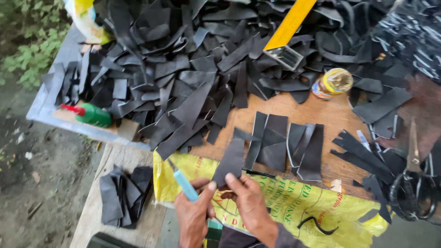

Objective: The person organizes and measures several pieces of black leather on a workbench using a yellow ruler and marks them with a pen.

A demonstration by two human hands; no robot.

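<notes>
Head view: black strip [231,160] pinched above both hands (left hand [193,213], right hand [250,202]).

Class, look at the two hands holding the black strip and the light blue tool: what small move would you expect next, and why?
Probably bringing the light blue tool in the left hand against the black strip. The right hand pinches the strip's lower end and holds it up, and the tool sits just beside it, not yet touching.

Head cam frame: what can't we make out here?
- Tool in left hand: only the light blue handle shows clearly; the tip is too thin to tell.
- Right hand grip on the black strip: the fingers behind it are hidden.
- Scissors: handles blend into dark scraps.
- Jar: contents unclear.
</notes>
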